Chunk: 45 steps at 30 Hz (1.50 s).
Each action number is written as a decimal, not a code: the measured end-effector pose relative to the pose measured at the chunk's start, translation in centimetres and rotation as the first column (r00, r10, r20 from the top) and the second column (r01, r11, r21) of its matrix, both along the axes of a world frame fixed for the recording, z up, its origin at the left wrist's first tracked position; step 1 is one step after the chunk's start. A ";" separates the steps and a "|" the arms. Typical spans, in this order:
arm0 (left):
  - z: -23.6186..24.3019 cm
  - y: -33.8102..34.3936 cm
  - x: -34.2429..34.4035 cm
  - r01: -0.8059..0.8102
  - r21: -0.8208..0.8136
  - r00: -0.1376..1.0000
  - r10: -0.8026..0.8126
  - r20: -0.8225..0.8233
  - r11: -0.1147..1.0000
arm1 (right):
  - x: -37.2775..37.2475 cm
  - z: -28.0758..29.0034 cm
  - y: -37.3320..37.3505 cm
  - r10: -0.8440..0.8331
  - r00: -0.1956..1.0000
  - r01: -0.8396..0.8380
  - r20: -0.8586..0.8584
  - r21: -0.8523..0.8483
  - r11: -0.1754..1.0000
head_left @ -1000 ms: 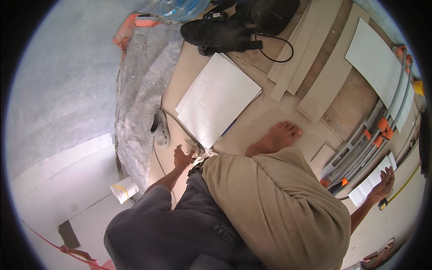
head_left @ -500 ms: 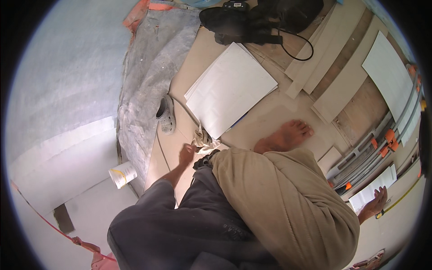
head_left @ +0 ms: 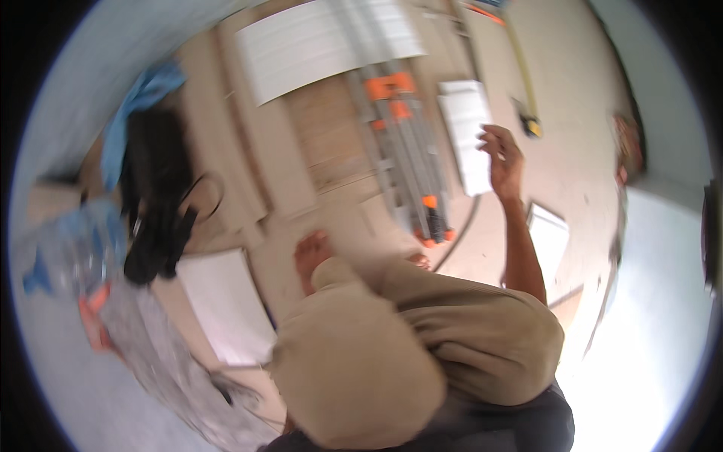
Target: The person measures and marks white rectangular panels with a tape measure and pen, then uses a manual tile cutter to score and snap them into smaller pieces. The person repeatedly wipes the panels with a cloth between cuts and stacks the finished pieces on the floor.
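My right hand (head_left: 504, 160) is stretched out ahead on the right, with its fingers loosely bent and apart and nothing visible in them. Its fingertips are over the right edge of a narrow white sheet (head_left: 465, 135) on the floor; whether they touch it I cannot tell. To the right of the hand lies a tape measure (head_left: 532, 126) with its yellow blade drawn out. Left of the white sheet stretch long grey metal rails with orange parts (head_left: 410, 143). My left hand is out of sight.
A large white sheet (head_left: 282, 56) lies far ahead, partly under the rails. At left are a black bag (head_left: 154, 169), clear plastic bottles (head_left: 83, 241), a white panel (head_left: 230, 305) and a grey cloth (head_left: 151, 339). Another white stack (head_left: 547, 237) sits right of my forearm.
The view has swung to the right, bringing the rails and my right hand toward the middle. My left hand, formerly by a crumpled cloth, has left the view. The picture is blurred.
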<state>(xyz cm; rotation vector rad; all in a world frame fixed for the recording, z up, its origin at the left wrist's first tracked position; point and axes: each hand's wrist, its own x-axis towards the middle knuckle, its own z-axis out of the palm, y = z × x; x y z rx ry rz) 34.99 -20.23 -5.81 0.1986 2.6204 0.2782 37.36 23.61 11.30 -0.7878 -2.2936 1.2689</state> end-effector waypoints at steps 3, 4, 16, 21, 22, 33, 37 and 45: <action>-0.5 0.5 -0.4 0.014 -0.131 0.999 -0.008 0.048 0.991 | 4.5 3.2 1.0 -0.217 0.976 0.217 -0.003 0.051 0.975; -0.9 -0.1 -0.7 -0.010 -0.189 0.995 0.028 0.094 0.982 | 6.0 3.3 1.3 -0.274 0.960 0.277 -0.049 0.059 0.959; -8.2 -5.2 -1.5 -0.039 -0.243 0.980 0.085 0.178 0.969 | 13.2 -2.4 14.6 -0.593 0.760 0.458 0.264 0.429 0.778; -2.1 -1.5 -2.6 -0.065 -0.163 0.998 0.063 -0.021 0.984 | 4.8 -7.9 20.7 -0.590 0.617 0.383 0.520 0.457 0.803; 0.4 -1.9 -3.9 -0.012 -0.092 0.999 0.009 -0.032 0.996 | 4.0 -8.7 21.3 -0.607 0.581 0.409 0.542 0.451 0.793; 19.3 -7.6 -17.5 -0.119 0.482 0.950 -0.042 0.311 0.868 | 9.6 -11.5 24.1 -0.566 0.815 0.484 0.123 0.389 0.783; 17.8 -4.8 -20.9 -0.145 0.491 0.961 0.005 0.275 0.859 | 9.8 -3.9 23.0 -0.229 0.947 0.174 0.228 0.238 0.956; 14.5 2.6 -28.2 0.005 0.660 0.996 -0.065 0.067 0.751 | 2.8 2.6 22.7 0.068 0.865 -0.190 0.498 0.200 0.961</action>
